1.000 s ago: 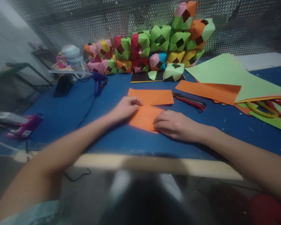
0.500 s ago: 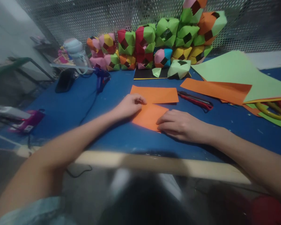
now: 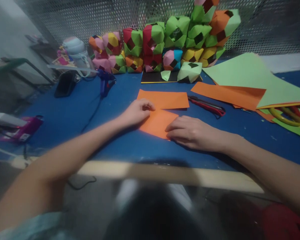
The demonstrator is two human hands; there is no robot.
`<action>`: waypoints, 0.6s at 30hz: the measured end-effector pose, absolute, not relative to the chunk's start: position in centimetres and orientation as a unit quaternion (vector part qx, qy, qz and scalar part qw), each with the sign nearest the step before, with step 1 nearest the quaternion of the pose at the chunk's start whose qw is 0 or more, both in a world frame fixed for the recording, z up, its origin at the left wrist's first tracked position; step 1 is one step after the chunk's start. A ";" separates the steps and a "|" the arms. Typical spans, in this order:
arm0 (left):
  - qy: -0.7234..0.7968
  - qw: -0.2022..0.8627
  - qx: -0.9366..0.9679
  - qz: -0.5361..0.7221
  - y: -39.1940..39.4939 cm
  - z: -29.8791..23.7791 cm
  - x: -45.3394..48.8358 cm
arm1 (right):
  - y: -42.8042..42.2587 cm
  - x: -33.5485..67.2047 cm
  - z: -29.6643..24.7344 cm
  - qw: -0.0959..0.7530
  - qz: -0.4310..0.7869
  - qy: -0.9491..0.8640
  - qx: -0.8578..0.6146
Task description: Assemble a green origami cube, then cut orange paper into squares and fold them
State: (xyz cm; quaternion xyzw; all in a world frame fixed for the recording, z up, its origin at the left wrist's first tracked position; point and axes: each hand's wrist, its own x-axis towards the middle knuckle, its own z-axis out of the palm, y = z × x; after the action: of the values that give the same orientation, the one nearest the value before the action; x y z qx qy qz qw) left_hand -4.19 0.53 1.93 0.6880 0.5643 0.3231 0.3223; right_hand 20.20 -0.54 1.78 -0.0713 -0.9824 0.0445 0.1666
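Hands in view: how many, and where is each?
2: the left hand at the left side of the nearest orange paper, the right hand at its right edge. Both show plainly; no others are visible.

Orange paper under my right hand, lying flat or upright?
Flat: the orange paper lies on the blue table, right hand on its edge, left hand at its upper left. Whether it's folded, I cannot tell.
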 end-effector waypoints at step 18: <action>0.550 0.286 0.724 0.302 0.8 1.4 -4.7 | -0.2 20.5 1.9 0.158 0.044 -0.984 -0.064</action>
State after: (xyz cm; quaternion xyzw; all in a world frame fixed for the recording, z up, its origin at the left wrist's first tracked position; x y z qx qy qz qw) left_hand -4.71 0.75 1.44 0.7239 0.5504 0.3021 0.2861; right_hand 20.50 -0.18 1.92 -0.0640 -0.9843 0.0442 0.1582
